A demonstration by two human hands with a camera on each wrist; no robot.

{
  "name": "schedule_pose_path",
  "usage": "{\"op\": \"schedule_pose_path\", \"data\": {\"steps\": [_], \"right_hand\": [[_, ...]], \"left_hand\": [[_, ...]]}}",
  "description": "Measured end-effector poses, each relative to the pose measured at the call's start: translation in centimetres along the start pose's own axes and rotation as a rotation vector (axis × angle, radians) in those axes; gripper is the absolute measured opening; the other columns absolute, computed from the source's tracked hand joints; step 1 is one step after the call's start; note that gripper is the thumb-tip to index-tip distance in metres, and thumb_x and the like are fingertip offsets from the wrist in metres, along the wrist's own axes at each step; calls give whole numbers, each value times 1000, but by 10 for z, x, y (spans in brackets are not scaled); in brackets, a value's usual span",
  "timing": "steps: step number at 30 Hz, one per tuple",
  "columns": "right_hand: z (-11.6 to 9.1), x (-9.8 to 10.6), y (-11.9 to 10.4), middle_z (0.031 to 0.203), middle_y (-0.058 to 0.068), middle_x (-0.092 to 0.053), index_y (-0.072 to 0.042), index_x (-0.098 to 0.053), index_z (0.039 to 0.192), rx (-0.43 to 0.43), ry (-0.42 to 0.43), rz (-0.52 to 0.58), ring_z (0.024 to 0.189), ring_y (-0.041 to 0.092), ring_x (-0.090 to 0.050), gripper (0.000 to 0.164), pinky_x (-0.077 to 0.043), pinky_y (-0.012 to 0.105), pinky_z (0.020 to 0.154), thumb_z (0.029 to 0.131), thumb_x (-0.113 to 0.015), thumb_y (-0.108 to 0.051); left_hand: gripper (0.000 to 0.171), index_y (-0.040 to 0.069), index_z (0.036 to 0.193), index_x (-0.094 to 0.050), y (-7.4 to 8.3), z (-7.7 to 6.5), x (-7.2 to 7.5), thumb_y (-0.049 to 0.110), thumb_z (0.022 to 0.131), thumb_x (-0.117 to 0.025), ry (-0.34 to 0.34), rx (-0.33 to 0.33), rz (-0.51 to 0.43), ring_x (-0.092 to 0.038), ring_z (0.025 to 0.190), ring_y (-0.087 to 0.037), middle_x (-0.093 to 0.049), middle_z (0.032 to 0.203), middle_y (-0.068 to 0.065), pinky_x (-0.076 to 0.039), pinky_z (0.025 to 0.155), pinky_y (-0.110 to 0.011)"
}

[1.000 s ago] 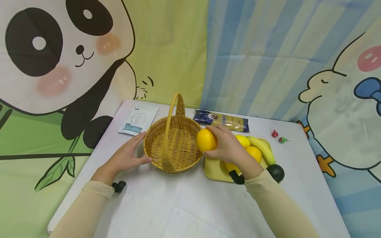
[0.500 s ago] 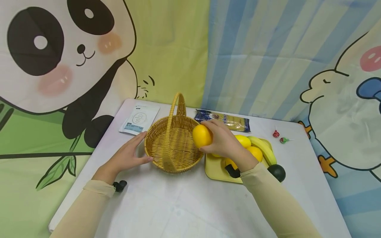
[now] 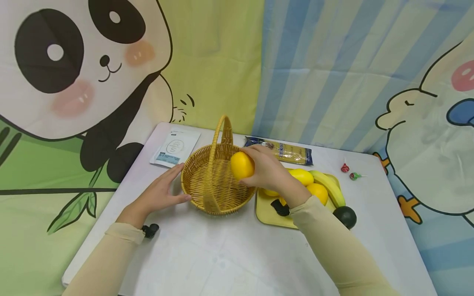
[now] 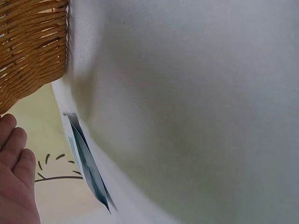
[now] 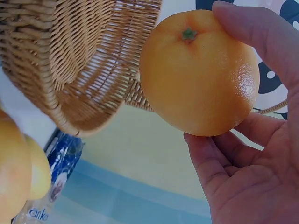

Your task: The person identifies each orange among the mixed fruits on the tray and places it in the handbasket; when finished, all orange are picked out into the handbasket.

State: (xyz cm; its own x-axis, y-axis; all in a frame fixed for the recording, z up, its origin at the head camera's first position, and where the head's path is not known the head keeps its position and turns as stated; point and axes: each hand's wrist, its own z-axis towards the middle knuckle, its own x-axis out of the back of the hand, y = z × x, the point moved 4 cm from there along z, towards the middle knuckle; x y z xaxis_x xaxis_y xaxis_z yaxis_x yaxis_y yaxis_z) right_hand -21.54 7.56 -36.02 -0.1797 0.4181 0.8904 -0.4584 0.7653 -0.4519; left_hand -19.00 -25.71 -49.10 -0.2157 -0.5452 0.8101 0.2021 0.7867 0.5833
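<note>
A yellow wicker basket (image 3: pixel 227 195) with a tall arched handle stands upright mid-table. My left hand (image 3: pixel 157 193) rests at its left side, fingers straight, thumb spread and fingertips right at the rim. In the left wrist view, extended fingers (image 4: pixel 23 163) show just below the woven wall (image 4: pixel 32 46). My right hand (image 3: pixel 268 170) grips an orange (image 3: pixel 242 165) between thumb and fingers, holding it over the right part of the basket's opening. The right wrist view shows the orange (image 5: pixel 198 74) with its green stem end, beside the basket (image 5: pixel 84 70).
Right of the basket, a yellow tray (image 3: pixel 272 220) bears a banana (image 3: pixel 332 189), a lemon (image 3: pixel 303 176), another orange (image 3: pixel 319 192) and a dark green avocado (image 3: pixel 345 217). Behind lie a white pouch (image 3: pixel 175 146) and a blue-gold packet (image 3: pixel 292 153). Two lollipops (image 3: pixel 345 167) lie far right.
My right hand has carried the orange leftward and slightly up, from the basket's right rim to over its opening. The left hand keeps its place at the basket.
</note>
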Motion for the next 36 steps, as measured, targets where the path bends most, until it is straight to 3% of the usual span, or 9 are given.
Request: {"op": "schedule_pose_path", "data": {"steps": [4, 12, 23, 30, 36], "right_hand": [[7, -4, -5, 149, 8, -55, -15, -51, 154, 4, -20, 6, 130, 29, -55, 95, -57, 49, 102, 73, -94, -38], [18, -12, -11, 143, 9, -56, -15, -52, 153, 23, -37, 15, 126, 27, -55, 94, -58, 47, 100, 73, -94, -37], [30, -24, -12, 148, 9, -55, -14, -53, 153, 22, -56, 13, 133, 29, -54, 93, -58, 48, 103, 73, -94, -38], [39, -32, -14, 148, 10, -55, -13, -52, 154, 26, -93, 14, 133, 28, -54, 93, -57, 46, 105, 74, -93, -37], [45, -39, -16, 147, 10, -56, -12, -51, 154, 30, -113, 14, 131, 28, -54, 92, -57, 44, 104, 75, -93, -35]], "left_hand": [[123, 23, 169, -17, 0, 0, 1, 75, 76, -79, -2, 9, 3, -21, 162, -40, -20, 177, -7, -24, 128, -67], [121, 23, 169, -18, 3, 0, 3, 67, 78, -83, 0, 16, -2, -21, 162, -40, -20, 176, -7, -24, 128, -67], [120, 24, 169, -17, 3, 0, 2, 65, 78, -84, 2, 13, 2, -21, 162, -39, -20, 176, -6, -24, 128, -66], [122, 28, 169, -15, 3, -2, 1, 72, 76, -81, -6, 42, -1, -21, 162, -40, -19, 177, -5, -25, 127, -68], [123, 27, 169, -16, 3, -2, 0, 75, 75, -79, 3, 19, -2, -23, 161, -40, -20, 177, -5, -26, 127, -67]]}}
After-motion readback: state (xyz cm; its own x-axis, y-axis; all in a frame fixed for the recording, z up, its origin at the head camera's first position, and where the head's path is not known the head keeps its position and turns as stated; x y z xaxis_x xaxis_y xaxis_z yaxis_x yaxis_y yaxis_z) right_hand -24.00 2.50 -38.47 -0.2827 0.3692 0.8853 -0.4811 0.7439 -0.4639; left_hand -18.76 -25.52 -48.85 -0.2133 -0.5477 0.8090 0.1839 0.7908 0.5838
